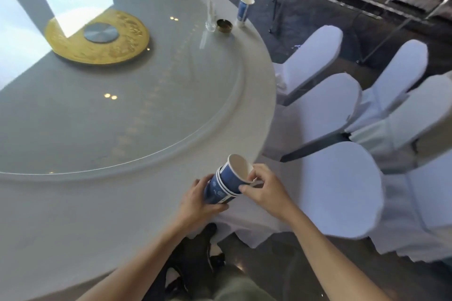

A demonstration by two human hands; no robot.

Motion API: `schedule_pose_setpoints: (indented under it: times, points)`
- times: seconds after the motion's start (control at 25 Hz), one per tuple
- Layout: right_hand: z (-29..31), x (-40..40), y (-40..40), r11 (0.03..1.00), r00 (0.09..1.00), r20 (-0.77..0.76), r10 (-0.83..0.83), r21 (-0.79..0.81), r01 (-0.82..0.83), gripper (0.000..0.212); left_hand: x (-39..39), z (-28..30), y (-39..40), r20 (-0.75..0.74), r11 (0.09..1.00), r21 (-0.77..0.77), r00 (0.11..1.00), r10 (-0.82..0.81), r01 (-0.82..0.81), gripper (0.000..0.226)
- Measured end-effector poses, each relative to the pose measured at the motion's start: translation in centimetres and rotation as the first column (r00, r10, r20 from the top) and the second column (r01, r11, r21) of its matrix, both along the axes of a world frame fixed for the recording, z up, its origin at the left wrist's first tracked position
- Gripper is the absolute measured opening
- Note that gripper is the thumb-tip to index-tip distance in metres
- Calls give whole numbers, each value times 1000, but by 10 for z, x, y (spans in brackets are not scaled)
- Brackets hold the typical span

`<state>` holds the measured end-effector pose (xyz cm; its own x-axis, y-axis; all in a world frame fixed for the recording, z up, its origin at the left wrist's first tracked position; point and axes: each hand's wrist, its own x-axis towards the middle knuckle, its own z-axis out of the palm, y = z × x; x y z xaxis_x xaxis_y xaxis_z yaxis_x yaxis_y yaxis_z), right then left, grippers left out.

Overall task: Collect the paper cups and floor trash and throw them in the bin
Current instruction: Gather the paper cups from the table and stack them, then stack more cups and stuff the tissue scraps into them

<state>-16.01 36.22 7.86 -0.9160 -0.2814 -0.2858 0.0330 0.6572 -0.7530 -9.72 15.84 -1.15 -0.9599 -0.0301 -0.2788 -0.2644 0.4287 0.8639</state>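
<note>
A tilted stack of nested blue paper cups (226,184) is being held over the round white worktop (256,85) edge at 5 o'clock: left grip (199,199) closed around its base, right grip (263,187) pinching the top rim. Another blue paper cup (244,10) is standing at 1 o'clock.

Both forearms are bare up to the bottom edge of the view, with no sleeves, watch or rings showing on the left hand (195,199) or the right hand (265,190). Below them, olive-green trousers (234,286) cover the legs, beside a black strapped bag (193,259).
</note>
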Motion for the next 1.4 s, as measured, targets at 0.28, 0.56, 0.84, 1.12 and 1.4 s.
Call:
schedule_pose_setpoints:
  times: [0.28, 0.56, 0.84, 1.12, 1.4]
  points:
    - [-16, 19, 55, 996, 998, 50, -49, 74, 45, 56, -9, -11, 67, 9, 993, 80, 996, -85, 84, 86]
    - [-64, -11, 140, 990, 959, 275, 71, 96, -100, 80, -17, -31, 152, 90, 1000, 16, 996, -19, 18, 77]
    - [-146, -59, 192, 990, 926, 363, -103, 123, 62, 50, -19, -111, 208, 197, 992, 14, 973, 120, -125, 77]
    - [-324, -99, 201, 924, 945, 272, -181, 375, 69, 56, -54, -236, 212, 266, 983, 62, 952, 151, -173, 74]
    - [-465, -103, 200, 831, 955, 296, 5, 530, -169, 62, -80, -331, 204, 287, 988, 62, 951, 116, -139, 71]
